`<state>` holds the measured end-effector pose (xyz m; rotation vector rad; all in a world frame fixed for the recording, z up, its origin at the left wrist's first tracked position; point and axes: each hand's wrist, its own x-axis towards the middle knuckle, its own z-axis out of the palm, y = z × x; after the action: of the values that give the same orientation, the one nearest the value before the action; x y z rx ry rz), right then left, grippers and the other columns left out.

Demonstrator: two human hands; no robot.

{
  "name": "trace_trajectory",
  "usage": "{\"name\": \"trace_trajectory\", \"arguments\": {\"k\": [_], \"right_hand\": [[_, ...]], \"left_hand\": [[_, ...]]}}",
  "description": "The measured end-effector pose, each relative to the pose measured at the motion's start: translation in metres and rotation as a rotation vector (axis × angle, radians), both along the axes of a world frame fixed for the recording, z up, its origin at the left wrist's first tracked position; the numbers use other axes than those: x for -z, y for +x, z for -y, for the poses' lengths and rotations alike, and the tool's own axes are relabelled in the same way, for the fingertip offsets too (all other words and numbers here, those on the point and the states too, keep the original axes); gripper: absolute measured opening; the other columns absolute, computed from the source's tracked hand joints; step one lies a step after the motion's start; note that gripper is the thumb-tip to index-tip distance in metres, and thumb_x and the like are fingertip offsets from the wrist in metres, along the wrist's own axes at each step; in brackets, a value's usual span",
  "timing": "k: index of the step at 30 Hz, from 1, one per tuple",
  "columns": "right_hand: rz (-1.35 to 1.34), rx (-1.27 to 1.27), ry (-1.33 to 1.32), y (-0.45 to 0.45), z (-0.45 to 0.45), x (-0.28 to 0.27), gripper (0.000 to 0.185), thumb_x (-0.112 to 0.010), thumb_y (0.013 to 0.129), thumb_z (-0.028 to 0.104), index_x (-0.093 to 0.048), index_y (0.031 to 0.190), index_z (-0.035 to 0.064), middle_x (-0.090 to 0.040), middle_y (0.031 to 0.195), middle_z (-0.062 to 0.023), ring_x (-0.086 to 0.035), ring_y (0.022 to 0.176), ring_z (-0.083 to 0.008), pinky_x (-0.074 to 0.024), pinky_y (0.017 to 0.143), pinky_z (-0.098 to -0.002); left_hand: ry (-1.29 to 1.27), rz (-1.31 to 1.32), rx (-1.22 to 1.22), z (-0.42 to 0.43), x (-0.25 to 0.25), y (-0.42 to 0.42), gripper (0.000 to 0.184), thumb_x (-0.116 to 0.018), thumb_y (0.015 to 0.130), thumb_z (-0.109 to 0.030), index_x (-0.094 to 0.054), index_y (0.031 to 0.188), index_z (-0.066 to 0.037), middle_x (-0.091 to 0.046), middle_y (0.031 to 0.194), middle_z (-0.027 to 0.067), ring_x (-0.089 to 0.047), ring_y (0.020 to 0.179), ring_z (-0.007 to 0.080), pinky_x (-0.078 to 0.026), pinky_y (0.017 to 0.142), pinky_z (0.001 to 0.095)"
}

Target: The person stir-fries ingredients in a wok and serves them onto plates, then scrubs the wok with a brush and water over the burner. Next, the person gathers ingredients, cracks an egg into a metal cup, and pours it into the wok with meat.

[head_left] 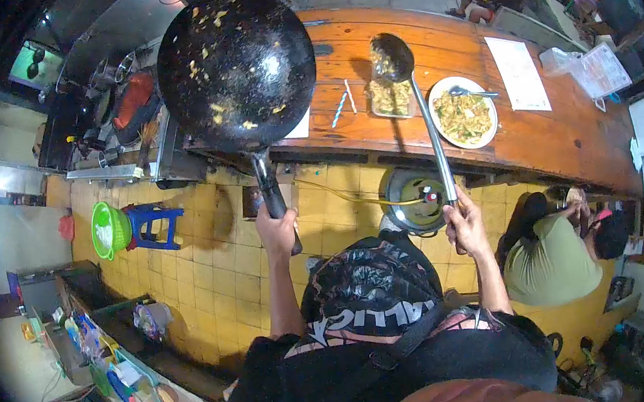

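While one green basket [122,227] with white contents and one blue stool [154,215] stand beyond the left end of the wooden counter [557,126], the left hand [276,231] is closed round the handle of one black wok [239,72] raised over the counter's left end, yellowish food scraps scattered inside it. Two straws [341,109] lie on the counter's left half. Gripped near its handle's end by the right hand [466,223], one ladle [434,136] reaches over the counter's middle; whether it touches the one clear container [395,117] of yellowish food set there, I cannot tell. Farther right on the counter come one white plate [468,146], holding mixed food with green bits and one metal spoon [477,93], and one printed sheet [518,73]. One person [553,267] in an olive shirt crouches near the counter's right end.
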<state>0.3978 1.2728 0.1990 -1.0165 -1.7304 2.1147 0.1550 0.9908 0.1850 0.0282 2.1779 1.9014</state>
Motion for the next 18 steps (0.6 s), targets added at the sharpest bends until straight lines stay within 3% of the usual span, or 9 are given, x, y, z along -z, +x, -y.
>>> {"name": "trace_trajectory", "arguments": {"k": [5,6,7,10,12,15,17,18], "right_hand": [[0.084,0.048,0.039,-0.018,0.059,0.004,0.048,-0.05,0.089,0.008,-0.034,0.134,0.002,-0.047,0.069,0.0001,-0.04,0.039,-0.0061,-0.0338,0.033,-0.0229],[0.1,0.073,0.123,-0.024,0.072,0.003,0.041,-0.049,0.089,0.007,-0.041,0.128,0.0016,-0.049,0.071,-0.0005,-0.041,0.041,-0.0064,-0.0345,0.034,-0.0231],[0.1,0.076,0.407,-0.024,0.073,0.032,0.036,-0.05,0.088,0.007,-0.045,0.123,0.0026,-0.05,0.073,-0.001,-0.043,0.045,-0.0071,-0.0357,0.036,-0.0228],[0.178,0.182,0.373,-0.05,0.112,0.012,0.041,-0.053,0.086,0.006,-0.044,0.126,0.0003,-0.052,0.076,-0.0009,-0.043,0.049,-0.0075,-0.0373,0.041,-0.0218],[0.015,0.202,0.476,-0.063,0.124,0.035,0.03,-0.051,0.088,0.008,-0.047,0.117,0.0041,-0.041,0.061,0.0029,-0.04,0.04,-0.0058,-0.0348,0.034,-0.0216],[0.067,0.275,0.137,-0.083,0.16,-0.002,0.021,-0.051,0.089,0.011,-0.049,0.108,0.0053,-0.042,0.059,0.0021,-0.041,0.04,-0.0067,-0.035,0.034,-0.0221],[0.109,0.235,0.186,-0.087,0.159,0.017,0.031,-0.054,0.088,0.01,-0.049,0.118,0.0061,-0.047,0.063,0.0012,-0.044,0.045,-0.0067,-0.0369,0.037,-0.0225],[0.117,0.26,0.279,-0.091,0.155,0.029,0.027,-0.053,0.088,0.01,-0.051,0.114,0.0052,-0.047,0.062,0.001,-0.044,0.045,-0.0072,-0.0372,0.037,-0.023]], "left_hand": [[-0.034,0.045,-0.07,0.091,-0.021,-0.001,0.019,-0.057,0.071,0.004,-0.048,0.087,-0.002,-0.05,0.059,0.0028,-0.049,0.043,0.0097,-0.04,0.039,0.0243],[-0.078,0.017,-0.083,0.114,-0.015,-0.003,0.019,-0.057,0.072,0.005,-0.047,0.086,-0.003,-0.05,0.059,0.003,-0.048,0.042,0.0098,-0.04,0.039,0.0248],[-0.072,0.019,-0.076,0.138,-0.01,-0.005,0.019,-0.057,0.072,0.005,-0.047,0.086,-0.003,-0.05,0.059,0.003,-0.048,0.042,0.0098,-0.04,0.039,0.0248],[-0.082,0.014,-0.094,0.208,-0.008,-0.002,0.02,-0.06,0.073,0.004,-0.044,0.084,-0.003,-0.05,0.059,0.0031,-0.048,0.042,0.0096,-0.039,0.038,0.0249],[-0.085,0.018,-0.127,0.245,-0.011,0.0,0.021,-0.06,0.073,0.004,-0.044,0.083,-0.003,-0.049,0.059,0.0029,-0.048,0.042,0.0096,-0.038,0.038,0.0248],[-0.105,0.013,-0.16,0.296,-0.015,-0.001,0.021,-0.06,0.073,0.004,-0.044,0.083,-0.004,-0.048,0.058,0.0025,-0.047,0.041,0.0094,-0.038,0.038,0.0247],[-0.155,0.02,-0.195,0.323,-0.018,-0.003,0.022,-0.061,0.072,0.004,-0.043,0.083,-0.004,-0.048,0.058,0.0022,-0.046,0.041,0.0095,-0.038,0.038,0.0249],[-0.143,0.01,-0.206,0.332,-0.019,-0.006,0.022,-0.061,0.072,0.004,-0.044,0.084,-0.004,-0.048,0.058,0.0025,-0.046,0.041,0.0097,-0.038,0.038,0.025]]}}
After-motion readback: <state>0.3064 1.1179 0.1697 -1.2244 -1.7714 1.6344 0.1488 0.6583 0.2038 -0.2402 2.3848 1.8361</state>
